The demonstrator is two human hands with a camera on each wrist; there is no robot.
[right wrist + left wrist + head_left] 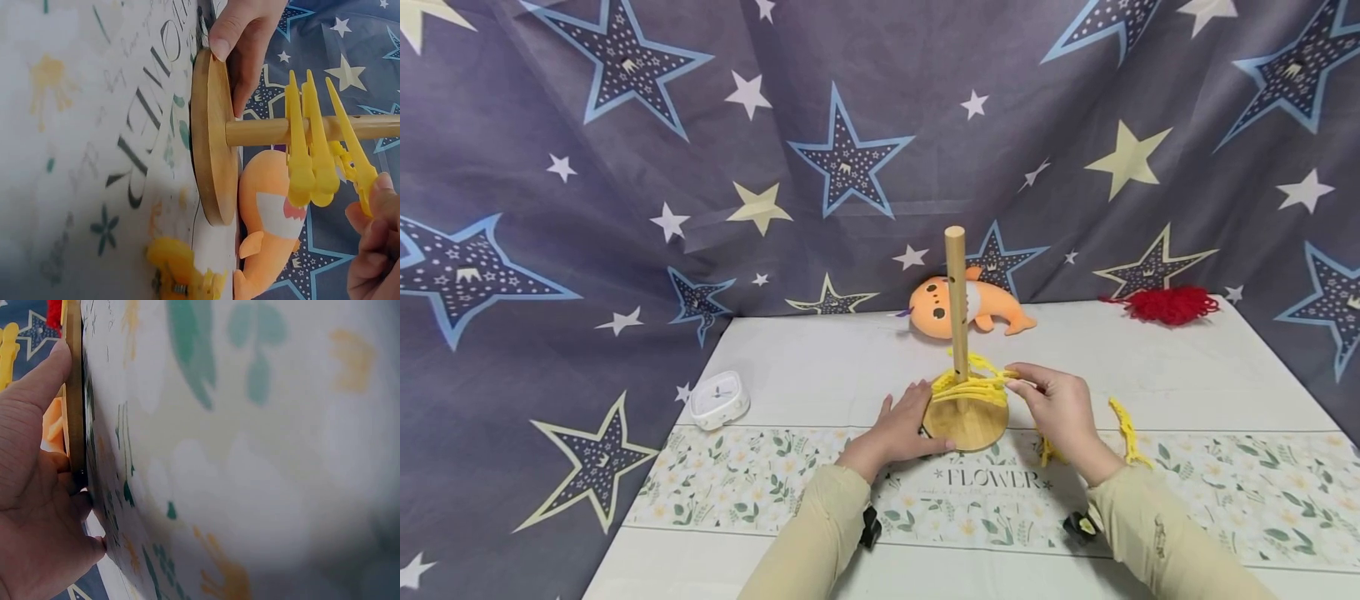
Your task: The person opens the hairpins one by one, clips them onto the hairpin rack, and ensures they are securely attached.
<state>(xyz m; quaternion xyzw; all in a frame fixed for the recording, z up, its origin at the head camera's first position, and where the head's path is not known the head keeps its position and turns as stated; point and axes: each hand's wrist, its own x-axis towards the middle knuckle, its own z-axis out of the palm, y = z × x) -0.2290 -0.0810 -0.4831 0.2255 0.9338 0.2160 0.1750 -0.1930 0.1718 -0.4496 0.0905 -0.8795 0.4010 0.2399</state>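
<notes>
Two beige sleeves (805, 533), foremost; left hand (895, 429), thumb and fingers apart, touching the rim of the round base (973, 429); right hand (1063, 412), fingertips closed in a pinch on one yellow clip (354, 139), which crosses the upright post (957, 308) above the base. Two further clips (301, 178) on the post, just beside it; loose clips (1127, 429) on the table (820, 367), near the right hand. Behind the base, one orange plush (932, 312); back right, red yarn (1172, 306); left, one white clock (720, 400).
</notes>
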